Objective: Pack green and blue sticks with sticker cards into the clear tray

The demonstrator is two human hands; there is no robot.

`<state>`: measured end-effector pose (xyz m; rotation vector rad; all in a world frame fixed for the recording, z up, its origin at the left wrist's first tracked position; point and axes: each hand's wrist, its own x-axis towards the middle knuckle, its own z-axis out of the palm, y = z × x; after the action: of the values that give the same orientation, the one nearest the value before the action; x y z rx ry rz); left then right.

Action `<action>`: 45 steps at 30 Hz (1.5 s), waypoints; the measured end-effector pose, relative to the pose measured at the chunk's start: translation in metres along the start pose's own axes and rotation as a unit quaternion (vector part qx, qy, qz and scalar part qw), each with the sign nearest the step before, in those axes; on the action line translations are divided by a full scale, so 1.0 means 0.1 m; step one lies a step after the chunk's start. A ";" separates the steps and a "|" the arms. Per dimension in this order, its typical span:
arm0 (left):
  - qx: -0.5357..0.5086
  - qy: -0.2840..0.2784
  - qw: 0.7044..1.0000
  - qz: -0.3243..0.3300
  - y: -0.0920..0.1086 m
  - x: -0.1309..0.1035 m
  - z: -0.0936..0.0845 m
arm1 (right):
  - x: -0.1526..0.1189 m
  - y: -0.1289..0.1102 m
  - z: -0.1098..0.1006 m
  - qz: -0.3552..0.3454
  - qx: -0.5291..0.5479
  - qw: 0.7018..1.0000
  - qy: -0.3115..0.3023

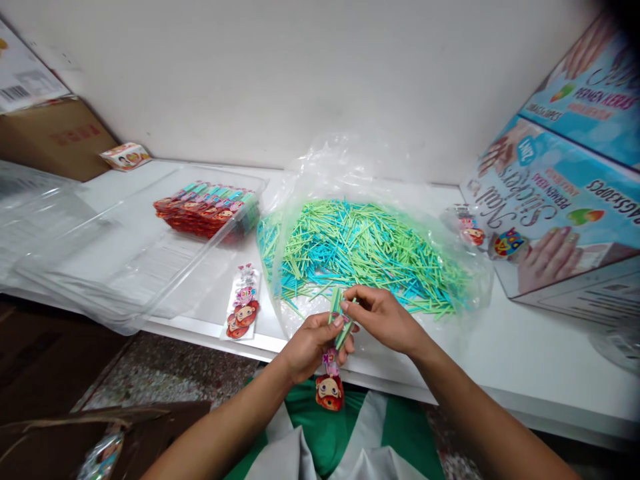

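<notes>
My left hand (310, 347) is closed around a small clear packet (329, 390) printed with a red-haired cartoon head, which hangs below the fingers. Green sticks (336, 301) poke up from the packet's upper end. My right hand (383, 319) pinches at green sticks beside the left thumb; its fingertips partly cover them. Just beyond both hands, a heap of thin green and blue sticks (350, 233) lies in a spread-open clear plastic bag (300, 183). Left of the hands, a few flat, similarly printed packets (243, 303) rest near the table edge.
A clear plastic tray (150, 293) to the left holds rows of filled packets (205, 210). Large blue printed cartons (565, 200) stand on the right, with small wrapped pieces (470, 230) beside them. A brown box (55, 137) and a small box (126, 157) sit back left.
</notes>
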<state>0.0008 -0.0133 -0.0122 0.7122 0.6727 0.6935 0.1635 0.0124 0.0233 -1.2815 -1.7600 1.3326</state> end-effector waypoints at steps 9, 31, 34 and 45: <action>0.003 0.002 1.000 0.003 -0.03 0.02 0.00 | -0.01 0.00 0.05 -0.012 -0.076 0.995 0.063; -0.006 -0.016 1.000 0.007 -0.09 0.04 -0.03 | -0.01 0.04 0.06 -0.016 -0.084 0.993 0.084; -0.019 -0.013 1.000 0.003 -0.09 0.05 -0.03 | -0.01 0.05 0.06 -0.017 -0.070 0.995 0.064; -0.014 -0.027 1.000 -0.006 -0.07 0.03 -0.05 | -0.01 0.04 0.05 -0.010 -0.041 0.999 0.024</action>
<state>0.0015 -0.0134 -0.0211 0.6971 0.6169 0.6693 0.1614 0.0094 0.0178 -1.3261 -1.8063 1.2204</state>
